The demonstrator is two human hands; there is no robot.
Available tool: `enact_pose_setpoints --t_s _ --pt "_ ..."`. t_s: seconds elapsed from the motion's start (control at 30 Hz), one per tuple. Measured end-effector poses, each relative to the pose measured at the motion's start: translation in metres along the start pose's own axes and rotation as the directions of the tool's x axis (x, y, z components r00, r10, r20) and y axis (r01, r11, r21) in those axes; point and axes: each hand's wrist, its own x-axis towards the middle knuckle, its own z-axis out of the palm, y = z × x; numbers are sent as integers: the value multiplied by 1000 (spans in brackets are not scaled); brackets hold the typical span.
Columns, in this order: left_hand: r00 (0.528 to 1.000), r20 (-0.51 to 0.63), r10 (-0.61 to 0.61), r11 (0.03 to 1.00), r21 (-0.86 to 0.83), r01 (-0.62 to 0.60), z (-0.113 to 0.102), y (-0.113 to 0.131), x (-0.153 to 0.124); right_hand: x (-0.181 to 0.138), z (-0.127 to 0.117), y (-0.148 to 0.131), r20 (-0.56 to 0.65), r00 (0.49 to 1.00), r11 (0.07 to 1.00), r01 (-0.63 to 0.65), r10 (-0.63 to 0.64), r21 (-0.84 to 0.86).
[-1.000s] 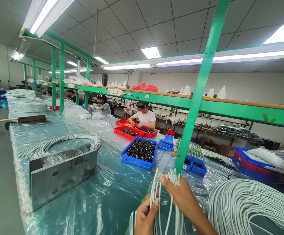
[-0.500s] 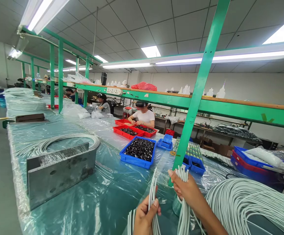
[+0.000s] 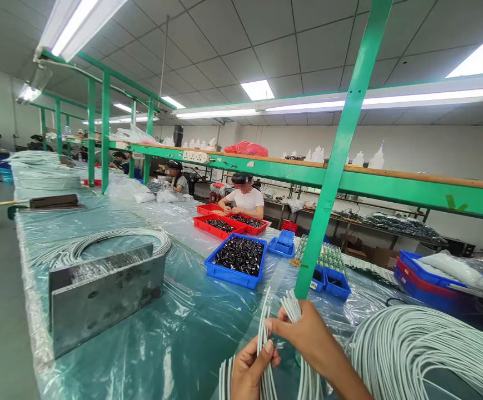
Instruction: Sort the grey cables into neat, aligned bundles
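My left hand (image 3: 250,369) is closed round a few white cables (image 3: 263,328) at the bottom middle, their ends pointing up. My right hand (image 3: 308,338) grips a second bunch of white cables (image 3: 292,304) and its fingertips touch the strands in my left hand. Both bunches run down out of the picture. To my right lies a big coil of the same white cable (image 3: 424,347) on the plastic-covered bench (image 3: 174,344).
A metal block (image 3: 105,294) and a smaller cable coil (image 3: 99,244) lie at left. A blue bin of black parts (image 3: 238,258), red bins (image 3: 224,222) and small blue trays (image 3: 333,280) stand behind. A green post (image 3: 337,161) rises just beyond my hands. Other people work further along.
My right hand, which had pulled its bunch away to the right half a second ago, has come back left and now meets the cables in my left hand.
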Motion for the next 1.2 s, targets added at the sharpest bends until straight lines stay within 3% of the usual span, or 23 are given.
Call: enact_pose_setpoints --t_s 0.17,0.27,0.43,0.53,0.63,0.8,1.0,1.07,1.2 --pt "997 71 31 999 14 -32 0 -1 1 -4 10 -4 53 997 999 -50 49 6" --pt "997 78 22 1000 9 -23 -1 0 2 -6 12 -8 25 999 998 -39 41 -54" --pt "994 99 -35 999 -7 36 -3 1 1 -5 5 -5 84 996 999 10 -8 -33" --pt "998 47 -45 999 -11 46 -3 2 1 -4 -3 2 -18 996 991 82 -84 -101" --pt "999 -29 -29 999 -14 29 -3 2 1 -4 -8 10 -65 997 997 41 -45 -69" --pt "996 -72 -60 997 -47 57 -3 0 2 -3 -7 14 -36 998 999 46 -45 27" --pt "998 -15 -62 996 -59 61 -2 0 1 -3 -2 4 85 996 999 -4 0 44" --pt "995 -18 -94 994 -66 93 -2 0 1 -3 -3 4 53 999 1000 2 -2 14" --pt "995 -53 -87 995 -45 85 -6 1 4 -3 -9 12 -126 992 999 -27 31 36"
